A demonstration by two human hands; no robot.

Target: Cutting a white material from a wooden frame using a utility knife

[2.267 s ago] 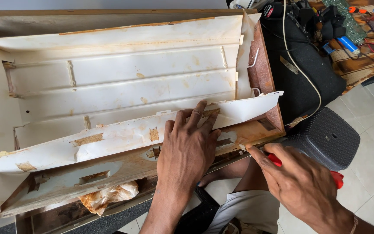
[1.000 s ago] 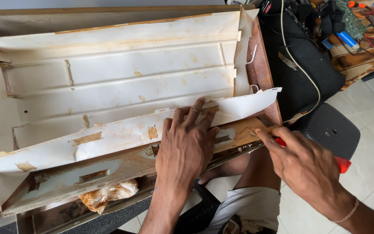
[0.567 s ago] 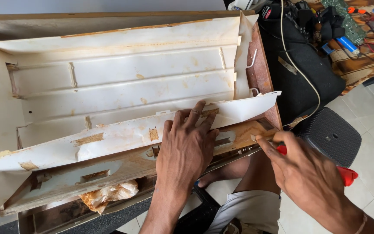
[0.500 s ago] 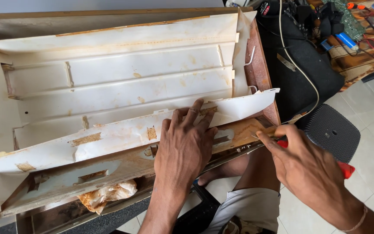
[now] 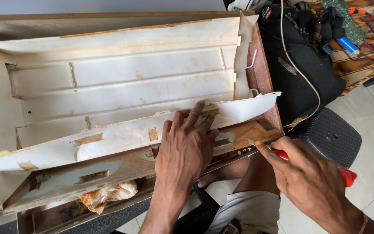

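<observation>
A large, worn white plastic liner panel (image 5: 122, 86) with rust stains lies open in front of me, set in a rusty brown frame (image 5: 260, 73). My left hand (image 5: 186, 145) presses flat on the near white flap (image 5: 109, 138) of the panel, fingers spread. My right hand (image 5: 308, 177) grips a red-handled blade tool (image 5: 346, 175); its metal tip (image 5: 250, 141) touches the near right edge of the frame, just right of my left hand.
A crumpled brownish plastic scrap (image 5: 107, 195) hangs under the near edge. A dark round stool (image 5: 332, 136) stands at the right on the tiled floor. A black bag (image 5: 304, 69) and a cluttered wooden table (image 5: 360, 39) with tools and cables lie beyond. My knee in light shorts (image 5: 252, 208) is below.
My right hand with the red-handled tool has shifted slightly along the frame's near right edge. My left hand stays pressed on the white flap.
</observation>
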